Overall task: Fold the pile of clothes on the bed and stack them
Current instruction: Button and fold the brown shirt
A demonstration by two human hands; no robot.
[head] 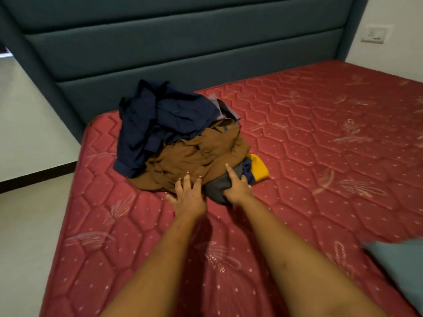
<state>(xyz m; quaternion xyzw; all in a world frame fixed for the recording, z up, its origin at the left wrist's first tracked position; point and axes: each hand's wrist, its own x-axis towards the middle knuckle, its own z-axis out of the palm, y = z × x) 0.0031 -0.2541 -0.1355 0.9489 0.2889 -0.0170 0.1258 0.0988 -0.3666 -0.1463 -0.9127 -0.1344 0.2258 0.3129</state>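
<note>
On the near right of the pile of clothes [180, 143], a teal cushion [402, 268] is lying well apart from it on the red quilted mattress [320, 138]. At the pile's near edge the left hand [190, 197] is resting with fingers spread and fairly straight. Its fingertips are touching the edge of the brown garment [190, 156] and gripping nothing. Just beside it, the right hand [238, 187] appears to be pinching the grey garment [214, 186] at the pile's bottom, with its outer fingers curled and its forefinger lying straight up against the pile.

The step in hand looks like drawing out a first piece to fold; nothing is looking folded or stacked yet. The grey garment is sitting under much of the pile's weight, so a plain tug is likely to be dragging the whole heap along. It would be better for the left hand to be lifting the brown garment while the right is easing the grey one out toward the bare mattress in front of the pile, where there is room to spread it flat.

A yellow piece [258, 167] is peeking out at the pile's right and may be snagging. A navy shirt [160, 120] is draping over the pile's far half. Behind the pile the dark headboard [183, 53] is standing, with a wall socket [374, 34] far off to its right.
</note>
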